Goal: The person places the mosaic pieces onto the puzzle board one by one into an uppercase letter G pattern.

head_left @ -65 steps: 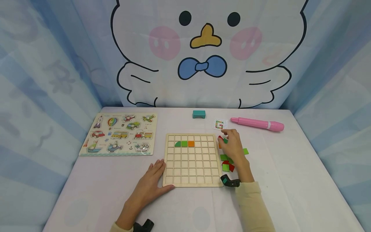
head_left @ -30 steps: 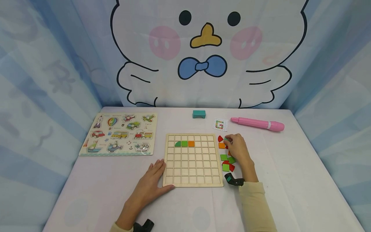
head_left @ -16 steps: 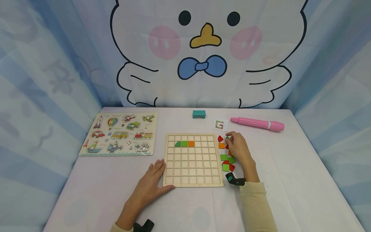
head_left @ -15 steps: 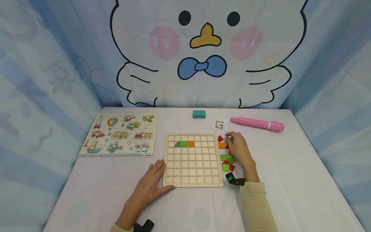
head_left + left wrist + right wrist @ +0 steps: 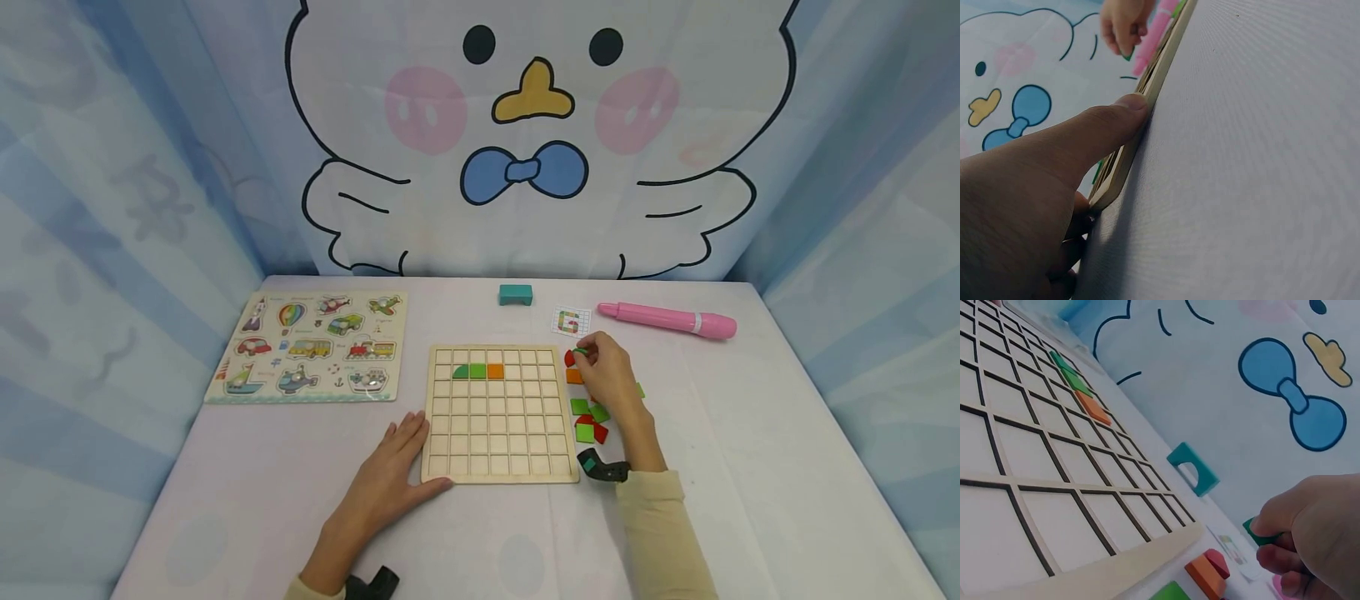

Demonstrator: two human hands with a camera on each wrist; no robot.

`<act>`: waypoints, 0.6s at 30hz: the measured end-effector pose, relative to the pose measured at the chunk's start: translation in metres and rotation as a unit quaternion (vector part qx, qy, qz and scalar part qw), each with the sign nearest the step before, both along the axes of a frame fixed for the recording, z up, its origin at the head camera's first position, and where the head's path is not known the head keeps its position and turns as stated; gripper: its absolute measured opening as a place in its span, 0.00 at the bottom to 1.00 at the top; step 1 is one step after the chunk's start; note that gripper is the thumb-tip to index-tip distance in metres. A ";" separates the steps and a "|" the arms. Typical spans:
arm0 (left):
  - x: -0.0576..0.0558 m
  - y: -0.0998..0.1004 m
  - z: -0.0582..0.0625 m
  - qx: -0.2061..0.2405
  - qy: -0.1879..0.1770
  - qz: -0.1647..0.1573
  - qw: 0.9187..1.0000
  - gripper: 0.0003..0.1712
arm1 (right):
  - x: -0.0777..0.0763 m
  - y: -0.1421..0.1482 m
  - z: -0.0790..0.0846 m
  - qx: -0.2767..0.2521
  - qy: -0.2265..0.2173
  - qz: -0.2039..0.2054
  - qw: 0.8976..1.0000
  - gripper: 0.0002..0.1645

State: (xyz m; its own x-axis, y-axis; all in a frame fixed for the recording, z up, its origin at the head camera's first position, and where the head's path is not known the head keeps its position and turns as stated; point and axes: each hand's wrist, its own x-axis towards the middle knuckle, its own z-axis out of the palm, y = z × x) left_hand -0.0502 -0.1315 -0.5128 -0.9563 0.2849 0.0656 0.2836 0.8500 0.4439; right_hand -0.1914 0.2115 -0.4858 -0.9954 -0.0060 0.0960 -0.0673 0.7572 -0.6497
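In the head view my left hand (image 5: 386, 475) rests at the near left corner of a wooden grid board (image 5: 487, 425), fingers along its left side. The left wrist view has the thumb (image 5: 1110, 122) pressed on the board's near edge. My right hand (image 5: 611, 371) is beyond the board's right side and pinches a dark green tile (image 5: 1259, 531) between thumb and index finger; fingers partly cover its shape. A dark green rounded tile (image 5: 461, 373), a light green square tile (image 5: 477, 372) and an orange square tile (image 5: 495, 372) sit side by side in the second row.
Several loose red, orange and green tiles (image 5: 584, 433) lie along the board's right side, some under the right hand. Behind are a small pattern card (image 5: 571, 321), a pink pen-shaped object (image 5: 667, 320) and a teal arch block (image 5: 515, 295). A vehicle puzzle board (image 5: 307, 350) lies left.
My right hand shifted right over the tiles, then came back slightly left and away from me with the dark green tile in its fingers. The left hand and the placed tiles stayed still.
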 end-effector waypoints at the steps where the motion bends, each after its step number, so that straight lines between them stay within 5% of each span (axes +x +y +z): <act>1: 0.000 0.000 0.000 -0.001 0.001 0.000 1.000 0.54 | 0.000 -0.001 0.000 -0.002 0.008 0.006 1.000 0.14; 7: 0.000 0.000 0.000 -0.003 0.010 0.000 1.000 0.55 | 0.001 -0.011 -0.003 0.008 0.046 0.042 0.998 0.17; 18: 0.000 0.001 0.002 -0.004 -0.003 0.003 1.000 0.54 | 0.003 -0.029 -0.004 0.019 0.044 0.064 0.997 0.12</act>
